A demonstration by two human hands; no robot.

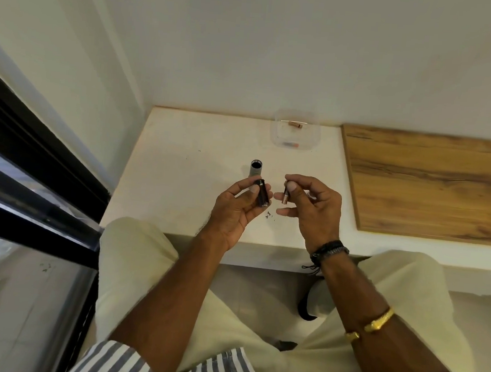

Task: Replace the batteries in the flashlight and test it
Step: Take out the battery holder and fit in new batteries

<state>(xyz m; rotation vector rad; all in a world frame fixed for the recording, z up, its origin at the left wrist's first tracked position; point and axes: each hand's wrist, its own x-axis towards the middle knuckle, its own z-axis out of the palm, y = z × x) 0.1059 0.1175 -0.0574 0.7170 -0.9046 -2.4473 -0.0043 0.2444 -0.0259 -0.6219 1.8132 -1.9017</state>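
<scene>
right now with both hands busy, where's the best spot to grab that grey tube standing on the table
Grip the grey flashlight tube around its side wall, about midway up, coming from the near side or from above. It stands upright on the white table with its open end up, so a thumb-and-fingers pinch across the round barrel should lift it without tipping. Avoid hooking the open rim.

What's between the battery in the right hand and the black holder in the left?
Nothing visible. The battery in the right hand and the black holder in the left hand are side by side, with only open air between them.
</scene>
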